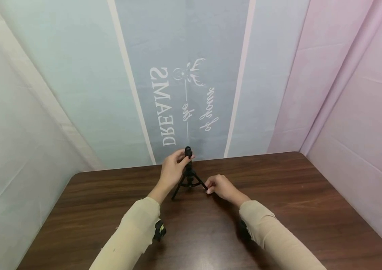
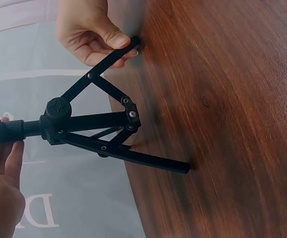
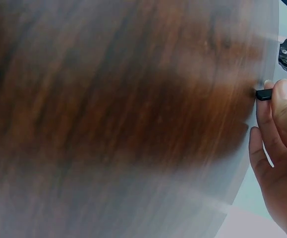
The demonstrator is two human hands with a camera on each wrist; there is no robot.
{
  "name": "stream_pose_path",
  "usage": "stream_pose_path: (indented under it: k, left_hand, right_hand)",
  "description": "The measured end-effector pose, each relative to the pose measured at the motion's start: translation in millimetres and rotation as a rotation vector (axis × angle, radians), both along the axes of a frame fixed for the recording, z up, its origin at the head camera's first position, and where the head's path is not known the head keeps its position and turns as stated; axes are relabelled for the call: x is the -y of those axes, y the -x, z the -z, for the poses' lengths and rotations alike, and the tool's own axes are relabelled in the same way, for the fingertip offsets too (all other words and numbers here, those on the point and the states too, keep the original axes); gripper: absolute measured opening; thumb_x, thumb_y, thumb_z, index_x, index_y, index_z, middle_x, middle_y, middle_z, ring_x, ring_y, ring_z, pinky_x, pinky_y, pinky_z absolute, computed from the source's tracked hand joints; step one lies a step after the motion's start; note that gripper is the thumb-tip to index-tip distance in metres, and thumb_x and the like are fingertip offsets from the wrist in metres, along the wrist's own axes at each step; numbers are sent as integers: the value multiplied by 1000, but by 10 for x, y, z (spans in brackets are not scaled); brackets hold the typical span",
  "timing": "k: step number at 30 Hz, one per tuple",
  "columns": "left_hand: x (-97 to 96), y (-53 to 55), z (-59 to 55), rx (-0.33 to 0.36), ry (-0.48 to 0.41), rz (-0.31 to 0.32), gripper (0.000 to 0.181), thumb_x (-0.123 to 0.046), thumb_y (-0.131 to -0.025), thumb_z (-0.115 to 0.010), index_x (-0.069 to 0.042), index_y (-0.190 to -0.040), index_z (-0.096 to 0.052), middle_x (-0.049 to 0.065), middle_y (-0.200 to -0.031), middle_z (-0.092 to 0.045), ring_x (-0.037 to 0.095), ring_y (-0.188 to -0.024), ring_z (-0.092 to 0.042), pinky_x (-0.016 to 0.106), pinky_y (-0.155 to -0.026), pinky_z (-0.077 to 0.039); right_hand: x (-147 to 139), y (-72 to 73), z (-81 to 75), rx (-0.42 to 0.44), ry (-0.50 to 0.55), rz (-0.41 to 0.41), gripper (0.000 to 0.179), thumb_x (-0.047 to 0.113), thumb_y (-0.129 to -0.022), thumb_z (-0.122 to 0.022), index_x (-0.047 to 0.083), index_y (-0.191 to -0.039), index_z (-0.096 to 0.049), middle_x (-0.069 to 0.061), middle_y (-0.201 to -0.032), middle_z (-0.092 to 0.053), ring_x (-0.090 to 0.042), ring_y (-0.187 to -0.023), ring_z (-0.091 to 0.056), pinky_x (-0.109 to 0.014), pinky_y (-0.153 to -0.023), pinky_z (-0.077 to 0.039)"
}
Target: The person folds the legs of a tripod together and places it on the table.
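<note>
Two pale sleeves (image 1: 130, 232) nearest, angled inward over a dark wood-grain table (image 1: 312, 225), with a black device (image 1: 159, 230) just beside the left one. Next, the right hand (image 1: 223, 186), pinching the foot end of one leg (image 2: 108, 62) between thumb and fingertips, with the lower fingers loosely bent and off the leg. Just beyond, near the table's far edge and between both hands, a black mini tripod (image 1: 189, 173), upright, with legs spread. Hard to tell from these views: full weight on the feet (image 2: 185, 167), or partly held up. Highest on the column (image 2: 32, 129), the left hand (image 1: 172, 168), with thumb and fingers clamped about the part just below the rounded head (image 1: 188, 149). Probably light, going by the slim build, and stiff along each straight leg, yet free to fold at the riveted brace (image 2: 108, 88). Expect smooth, slightly slippery black surfaces on the legs, and more bite at the ridged knob (image 2: 58, 108) beside the hub (image 2: 46, 130). Judge fairly sturdy overall, with the small pivots (image 2: 132, 114) as the likely weak spots; avoid twisting a leg sideways. Take hold of the column for steadiness and low on a leg for leverage, keeping fingertips out of the angle between leg and brace, a likely pinch point. Farthest, past the table edge, a pale hanging cloth (image 1: 184, 30) with white lettering (image 1: 164, 112) and a stag's head motif (image 1: 196, 71).
</note>
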State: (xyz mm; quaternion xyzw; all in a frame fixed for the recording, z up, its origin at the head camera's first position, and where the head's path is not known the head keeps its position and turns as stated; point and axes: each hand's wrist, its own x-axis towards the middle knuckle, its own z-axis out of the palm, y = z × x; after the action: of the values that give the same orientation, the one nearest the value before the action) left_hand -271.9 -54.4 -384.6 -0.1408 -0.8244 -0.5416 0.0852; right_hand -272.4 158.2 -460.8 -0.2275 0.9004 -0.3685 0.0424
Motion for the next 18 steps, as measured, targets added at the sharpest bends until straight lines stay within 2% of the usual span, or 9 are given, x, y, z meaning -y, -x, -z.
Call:
stream_pose_path:
  k: [11,18]
  left_hand:
    - [-15,-1,23,-15,2,-16,28,-25,-101,-61,-17,-126,-67,-7,-109,-73,16,-113,-63,41,-94,-51]
    - [-29,-9,35,-33,0,-31,30,-26,-101,-61,-13,-127,-67,-7,-108,-74,16,-107,-65,38,-82,-49]
  right_hand:
    - [21,-19,10,-14,-3,29,6,4,-81,-78,7,-86,-74,4,-77,-69,-11,-77,-64,-38,-80,-55]
    - [15,-25,25,-8,15,28,6,4,-82,-78,7,-87,-74,4,-78,-70,-11,-78,-64,-38,-79,-55]
